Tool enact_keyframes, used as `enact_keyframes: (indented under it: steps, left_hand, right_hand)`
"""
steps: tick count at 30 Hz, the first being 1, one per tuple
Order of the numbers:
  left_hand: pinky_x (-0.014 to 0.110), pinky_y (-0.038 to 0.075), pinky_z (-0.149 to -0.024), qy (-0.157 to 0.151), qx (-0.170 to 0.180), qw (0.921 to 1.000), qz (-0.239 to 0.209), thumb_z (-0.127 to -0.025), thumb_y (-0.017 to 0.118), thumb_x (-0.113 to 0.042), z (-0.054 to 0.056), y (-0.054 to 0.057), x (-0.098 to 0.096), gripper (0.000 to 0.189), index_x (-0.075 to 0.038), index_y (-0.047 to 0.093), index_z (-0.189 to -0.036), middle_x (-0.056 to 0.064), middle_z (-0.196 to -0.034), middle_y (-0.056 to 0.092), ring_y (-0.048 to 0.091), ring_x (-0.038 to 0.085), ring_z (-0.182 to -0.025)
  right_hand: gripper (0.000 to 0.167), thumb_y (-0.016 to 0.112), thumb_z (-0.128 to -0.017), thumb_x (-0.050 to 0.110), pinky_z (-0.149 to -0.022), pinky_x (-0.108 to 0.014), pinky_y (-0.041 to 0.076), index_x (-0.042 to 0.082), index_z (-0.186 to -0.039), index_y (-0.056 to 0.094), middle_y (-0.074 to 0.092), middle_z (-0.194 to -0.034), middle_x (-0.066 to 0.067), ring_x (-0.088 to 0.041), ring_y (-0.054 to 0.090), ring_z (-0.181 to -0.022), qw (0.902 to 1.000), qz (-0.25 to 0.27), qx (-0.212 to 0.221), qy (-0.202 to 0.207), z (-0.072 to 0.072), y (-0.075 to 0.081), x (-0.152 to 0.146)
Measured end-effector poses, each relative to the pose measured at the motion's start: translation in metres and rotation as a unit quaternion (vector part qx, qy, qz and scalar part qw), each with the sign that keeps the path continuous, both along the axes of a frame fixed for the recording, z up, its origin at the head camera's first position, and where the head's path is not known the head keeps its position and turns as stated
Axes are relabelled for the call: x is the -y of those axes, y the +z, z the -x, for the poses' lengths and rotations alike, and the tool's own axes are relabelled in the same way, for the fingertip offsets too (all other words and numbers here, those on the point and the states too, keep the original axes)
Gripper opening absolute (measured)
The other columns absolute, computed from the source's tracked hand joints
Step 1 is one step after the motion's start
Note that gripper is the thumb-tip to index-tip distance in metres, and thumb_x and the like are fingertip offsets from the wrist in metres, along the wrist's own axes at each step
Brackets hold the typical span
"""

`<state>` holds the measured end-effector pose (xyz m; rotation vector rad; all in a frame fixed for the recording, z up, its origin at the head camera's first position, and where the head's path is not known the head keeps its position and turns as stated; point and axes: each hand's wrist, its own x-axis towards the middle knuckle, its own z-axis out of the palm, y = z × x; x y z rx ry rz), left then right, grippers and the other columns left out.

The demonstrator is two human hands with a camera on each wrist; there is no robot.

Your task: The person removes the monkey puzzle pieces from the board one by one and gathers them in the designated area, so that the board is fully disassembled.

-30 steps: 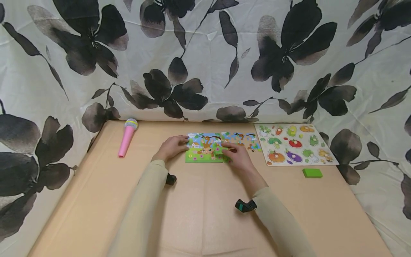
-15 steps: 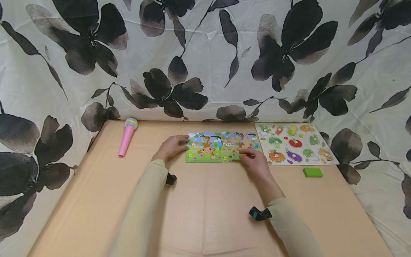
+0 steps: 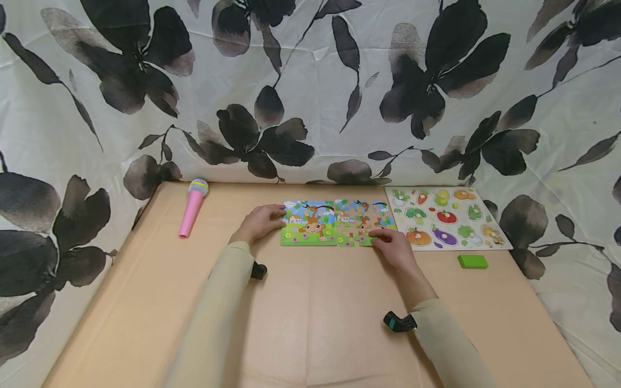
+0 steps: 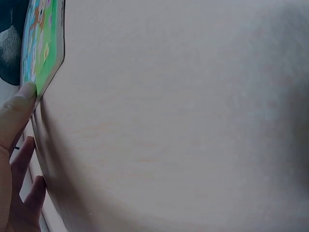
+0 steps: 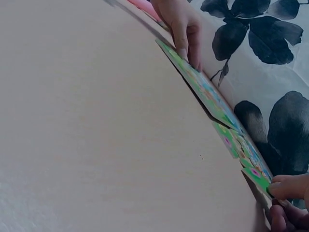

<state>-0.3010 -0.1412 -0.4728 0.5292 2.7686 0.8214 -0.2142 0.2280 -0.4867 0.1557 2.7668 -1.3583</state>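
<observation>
A picture board (image 3: 308,223) with a monkey on green grass lies at the table's back middle. My left hand (image 3: 258,223) holds its left edge; in the left wrist view the thumb (image 4: 20,104) lies on the board's corner. Right of the board sit several loose jigsaw pieces (image 3: 345,217) with a similar picture, gaps showing between them. My right hand (image 3: 395,249) pinches a green-edged jigsaw piece (image 3: 365,241) at the lower right of these pieces. From the right wrist, this jigsaw piece (image 5: 257,178) looks slightly raised at its near edge, under the thumb.
A white vegetable picture board (image 3: 451,220) lies to the right, close to my right hand. In front of it is a green block (image 3: 473,262). A pink toy microphone (image 3: 192,209) lies at the left. A floral cloth (image 3: 315,97) hangs behind the table.
My right hand has moved right with the jigsaw piece, from over the board's right edge to the lower right of the loose pieces. The left hand has stayed on the board's left edge.
</observation>
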Motion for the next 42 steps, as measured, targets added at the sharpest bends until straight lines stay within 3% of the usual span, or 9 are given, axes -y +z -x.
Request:
enact_keyframes:
  steps: [9,16,21,32,42]
  left_hand:
    - [0.054,0.028,-0.113,0.002,0.004,1.0,-0.002,-0.094,0.066,-0.028,0.0012,-0.0012,0.0005,0.044,-0.009,0.061,-0.134,0.002,-0.149,0.047,0.035,0.03,-0.141]
    - [0.053,0.028,-0.114,-0.001,0.002,1.0,0.002,-0.094,0.066,-0.028,0.0019,-0.0034,0.0006,0.045,-0.009,0.061,-0.134,0.002,-0.149,0.047,0.035,0.03,-0.141]
    - [0.053,0.029,-0.113,0.0,0.003,1.0,0.003,-0.094,0.066,-0.028,0.0019,-0.0032,0.0009,0.045,-0.009,0.061,-0.135,0.002,-0.149,0.047,0.035,0.03,-0.141]
    - [0.055,0.028,-0.113,0.0,0.002,1.0,0.0,-0.094,0.066,-0.028,0.0036,-0.0036,0.0022,0.045,-0.01,0.061,-0.135,0.001,-0.149,0.047,0.035,0.03,-0.141]
    - [0.053,0.03,-0.113,0.001,-0.001,1.0,0.006,-0.094,0.067,-0.028,0.003,-0.004,0.0013,0.044,-0.01,0.062,-0.134,0.0,-0.148,0.048,0.037,0.029,-0.14]
  right_hand:
    - [0.026,0.067,-0.092,0.018,-0.087,-0.04,0.046,0.012,-0.117,0.072,0.063,-0.123,-0.013,-0.028,0.058,-0.106,0.9993,-0.031,0.0,0.02,0.0032,-0.0025,0.0025]
    - [0.026,0.066,-0.092,0.015,-0.091,-0.045,0.046,0.01,-0.117,0.072,0.061,-0.124,-0.015,-0.029,0.056,-0.109,0.9984,-0.051,-0.009,0.024,0.0026,-0.0036,0.0045]
    - [0.026,0.066,-0.091,0.013,-0.085,-0.04,0.045,0.009,-0.117,0.072,0.06,-0.123,-0.015,-0.029,0.055,-0.104,0.9982,-0.053,-0.011,0.028,0.0032,-0.0027,0.0061]
    - [0.024,0.068,-0.088,0.007,-0.077,-0.039,0.048,0.005,-0.111,0.074,0.065,-0.12,-0.016,-0.028,0.06,-0.097,0.9951,-0.069,-0.053,0.048,0.0038,-0.0042,0.0077]
    - [0.025,0.067,-0.089,0.01,-0.083,-0.043,0.049,0.008,-0.113,0.074,0.063,-0.124,-0.013,-0.03,0.059,-0.103,0.9971,-0.056,-0.029,0.041,0.001,-0.0019,0.0095]
